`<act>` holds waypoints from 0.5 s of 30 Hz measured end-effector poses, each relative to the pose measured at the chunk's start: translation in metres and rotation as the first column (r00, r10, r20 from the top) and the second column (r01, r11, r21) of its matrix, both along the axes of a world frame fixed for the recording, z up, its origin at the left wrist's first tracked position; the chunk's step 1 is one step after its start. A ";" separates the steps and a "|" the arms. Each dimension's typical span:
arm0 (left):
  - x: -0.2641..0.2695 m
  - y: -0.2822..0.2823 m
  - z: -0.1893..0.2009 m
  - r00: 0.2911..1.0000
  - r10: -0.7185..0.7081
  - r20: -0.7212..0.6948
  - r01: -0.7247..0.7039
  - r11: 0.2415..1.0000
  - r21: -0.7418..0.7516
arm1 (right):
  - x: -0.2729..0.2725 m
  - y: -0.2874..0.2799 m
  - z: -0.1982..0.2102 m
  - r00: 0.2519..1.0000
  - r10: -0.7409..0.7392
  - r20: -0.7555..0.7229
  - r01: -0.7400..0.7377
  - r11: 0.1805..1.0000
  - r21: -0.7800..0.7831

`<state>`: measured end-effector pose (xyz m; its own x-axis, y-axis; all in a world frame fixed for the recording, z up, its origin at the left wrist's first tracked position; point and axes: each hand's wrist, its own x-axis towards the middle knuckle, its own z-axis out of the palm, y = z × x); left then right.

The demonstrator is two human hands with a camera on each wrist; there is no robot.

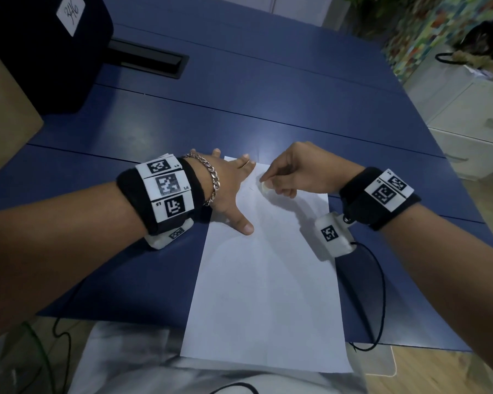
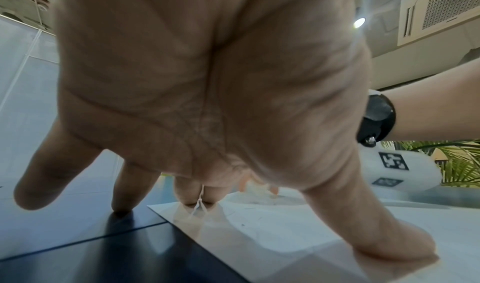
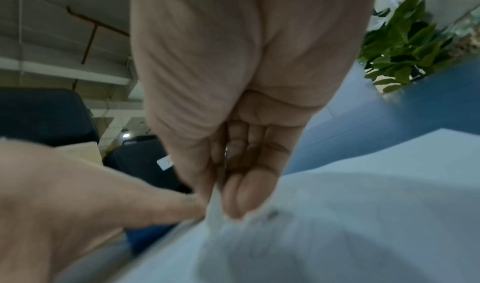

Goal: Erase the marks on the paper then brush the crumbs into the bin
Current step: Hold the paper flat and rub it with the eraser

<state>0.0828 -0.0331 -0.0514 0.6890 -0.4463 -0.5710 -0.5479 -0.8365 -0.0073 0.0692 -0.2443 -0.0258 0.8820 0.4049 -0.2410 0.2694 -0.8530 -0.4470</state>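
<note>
Up near the far left corner of the paper (image 1: 264,274), the right hand (image 1: 302,173) pinches a small white eraser (image 1: 265,186) — its grip clenched around it, thumb and fingertips curled, the eraser's lower end touching the sheet. Just beside it, the left hand (image 1: 228,189) lies spread and flat, fingers straight: thumb (image 2: 384,238) and two fingers press the sheet's left edge, while the other fingers rest on the blue counter (image 1: 268,95). A few faint pencil marks (image 2: 242,223) (tiny, hard to read) show between the two hands. The paper's near end overhangs the counter's edge.
</note>
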 end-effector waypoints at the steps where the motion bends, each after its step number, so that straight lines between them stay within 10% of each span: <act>1: 0.000 0.000 0.001 1.000 -0.001 -0.003 0.001 1.000 -0.002 | -0.001 -0.001 -0.001 1.000 -0.004 0.004 0.004 1.000 0.003; 15: -0.001 -0.003 0.003 1.000 -0.013 0.006 0.012 0.999 0.038 | -0.013 -0.012 -0.003 0.996 -0.024 -0.081 0.030 0.997 0.074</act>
